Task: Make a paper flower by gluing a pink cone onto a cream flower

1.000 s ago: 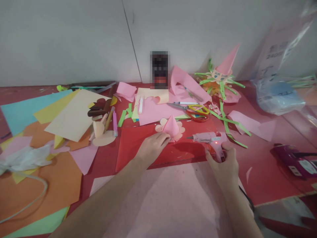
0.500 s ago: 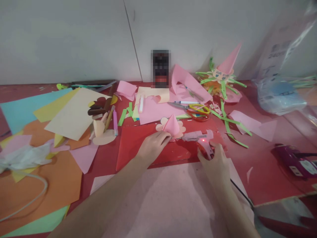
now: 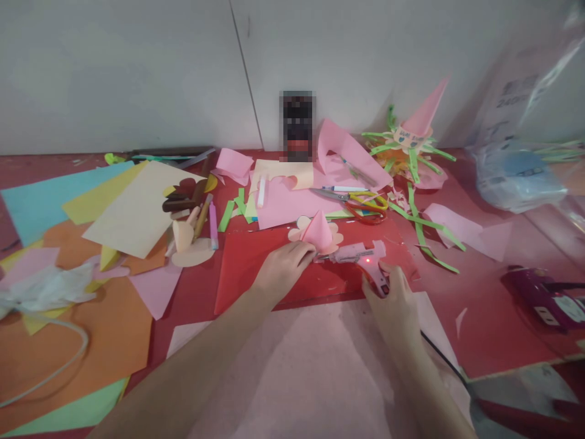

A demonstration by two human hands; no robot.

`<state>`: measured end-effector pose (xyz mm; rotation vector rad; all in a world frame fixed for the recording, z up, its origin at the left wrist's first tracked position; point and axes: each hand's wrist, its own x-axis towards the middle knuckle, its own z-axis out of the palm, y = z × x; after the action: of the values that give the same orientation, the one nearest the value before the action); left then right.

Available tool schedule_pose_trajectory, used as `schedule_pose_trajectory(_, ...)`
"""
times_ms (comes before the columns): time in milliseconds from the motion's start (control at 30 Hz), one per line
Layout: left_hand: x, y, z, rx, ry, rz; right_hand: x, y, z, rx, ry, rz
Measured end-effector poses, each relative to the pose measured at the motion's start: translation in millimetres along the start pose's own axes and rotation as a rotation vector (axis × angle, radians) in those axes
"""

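Note:
A small pink paper cone (image 3: 319, 231) stands on cream scalloped paper (image 3: 338, 236) over the red board (image 3: 247, 262). My left hand (image 3: 286, 265) is closed on the near edge of the cone piece, its fingertips pressed together there. In my right hand (image 3: 390, 299) is a pink glue gun (image 3: 361, 255), gripped by its handle, with a red light lit on its side. The gun's nozzle points left and reaches the cone's base beside my left fingertips; whether it touches the paper cannot be made out.
Behind the board lie scissors (image 3: 361, 200), pens and pink paper. A finished-looking cone figure with green strips (image 3: 411, 137) stands back right. Coloured sheets (image 3: 132, 210) cover the left. At right are a purple power socket (image 3: 546, 299) and a plastic bag (image 3: 516, 177).
My right hand has moved slightly left with the glue gun, bringing its nozzle nearer the cone's base. My left hand and the cone have barely moved.

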<state>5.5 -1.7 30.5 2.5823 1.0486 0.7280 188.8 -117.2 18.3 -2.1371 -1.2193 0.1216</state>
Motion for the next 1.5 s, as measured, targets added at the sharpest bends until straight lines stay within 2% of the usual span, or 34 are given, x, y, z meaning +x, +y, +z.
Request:
schedule_pose_trajectory(733,-1,-1,0.4,0.048,0.028,0.034,-1,7,-1,0.041,-0.029,-0.101)
schedule_pose_trajectory(1167,-1,-1,-0.1,0.009,0.001,0.007,0,13,-8,-0.004,0.03,-0.014)
schedule_pose_trajectory(1500,0,1,-1.8,-0.014,-0.037,-0.036,2,12,-9,-0.012,0.049,-0.026)
